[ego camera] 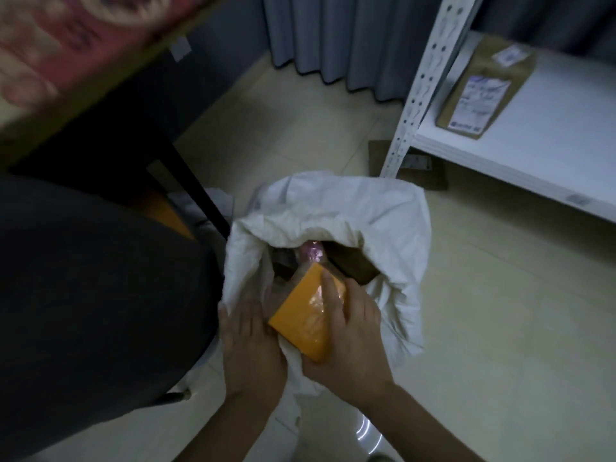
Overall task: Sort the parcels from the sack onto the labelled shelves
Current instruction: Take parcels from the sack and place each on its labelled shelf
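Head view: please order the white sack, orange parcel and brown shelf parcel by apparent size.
1. The white sack, clearly largest.
2. The brown parcel and the orange parcel look alike; the orange one is nearer and partly covered, so unranked.

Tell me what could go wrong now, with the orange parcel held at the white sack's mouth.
1. The flat orange plastic-wrapped parcel looks glossy; the right hand grips one edge only, so it may slip.
2. The crumpled white woven sack folds around the left hand; its rim could snag the parcel.
3. No label shows on its face, so it may reach the wrong white metal shelf.
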